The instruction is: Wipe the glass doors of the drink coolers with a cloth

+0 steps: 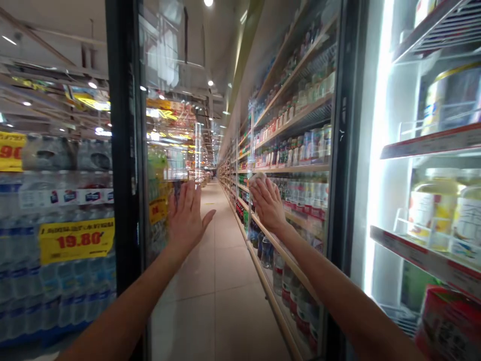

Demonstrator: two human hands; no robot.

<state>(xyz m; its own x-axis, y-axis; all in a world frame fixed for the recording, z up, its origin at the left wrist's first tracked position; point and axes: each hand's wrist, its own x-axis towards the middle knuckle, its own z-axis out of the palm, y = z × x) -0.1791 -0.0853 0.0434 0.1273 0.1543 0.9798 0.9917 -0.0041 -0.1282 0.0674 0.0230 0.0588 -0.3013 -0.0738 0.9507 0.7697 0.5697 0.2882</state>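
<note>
We face the glass cooler door (225, 271), upright in its black frame (122, 150) and spread across the middle of our view. To the right of the door we have the lit refrigerated case (389, 200), its shelves stocked with drinks. To the left of the door we see stacked bottled water (63, 278), some of it behind a yellow price sign (77, 240) reading 19.80. Among the case's stock, right of the door, we make out clear bottles of pale yellow drink (428, 210), and a red package (449, 321) lower down.

Our left hand (187, 215) is raised flat before the left half of the door, fingers straight and only slightly parted, thumb spread wide; we cannot tell whether it touches the pane. Our right hand (267, 204) reaches to the right half of the door, its fingers close together over a crumpled white cloth (258, 177). The cloth lies under those fingers, against the door, its edge showing just past the fingertips.
</note>
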